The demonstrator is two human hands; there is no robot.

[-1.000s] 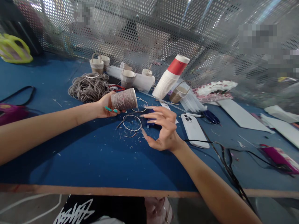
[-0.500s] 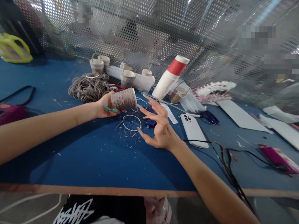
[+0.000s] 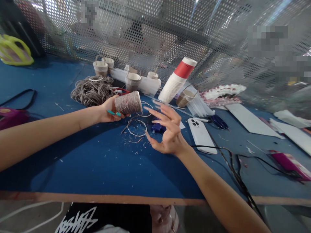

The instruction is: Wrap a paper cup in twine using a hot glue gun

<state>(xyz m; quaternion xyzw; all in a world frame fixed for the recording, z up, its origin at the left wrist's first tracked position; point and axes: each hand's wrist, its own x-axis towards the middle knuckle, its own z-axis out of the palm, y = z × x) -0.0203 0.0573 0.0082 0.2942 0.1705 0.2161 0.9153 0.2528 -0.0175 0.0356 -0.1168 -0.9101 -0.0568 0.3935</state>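
My left hand (image 3: 112,110) is closed around a paper cup wrapped in grey-brown cord (image 3: 128,102), tipped on its side with the white rim facing right. My right hand (image 3: 167,127) hovers just right of the cup, fingers spread, with nothing in it. Below the cup a thin white hoop (image 3: 137,127) lies on the blue table among small scraps, and a second hoop (image 3: 147,109) is partly hidden behind the cup. Beside the right hand's fingers is a small dark blue object (image 3: 158,128), partly covered. A tangled heap of grey cord (image 3: 93,90) lies behind my left hand.
Several cord-wrapped cups with handles (image 3: 132,81) stand at the back. A leaning stack of paper cups (image 3: 177,81) is behind my right hand. A white phone (image 3: 202,136), black cables (image 3: 233,165) and a magenta device (image 3: 289,164) lie to the right. A perforated metal panel (image 3: 155,35) rises behind.
My right hand has drawn slightly right, away from the cup, and its fingers have shifted, showing more of the blue object. The left hand and cup are nearly still.
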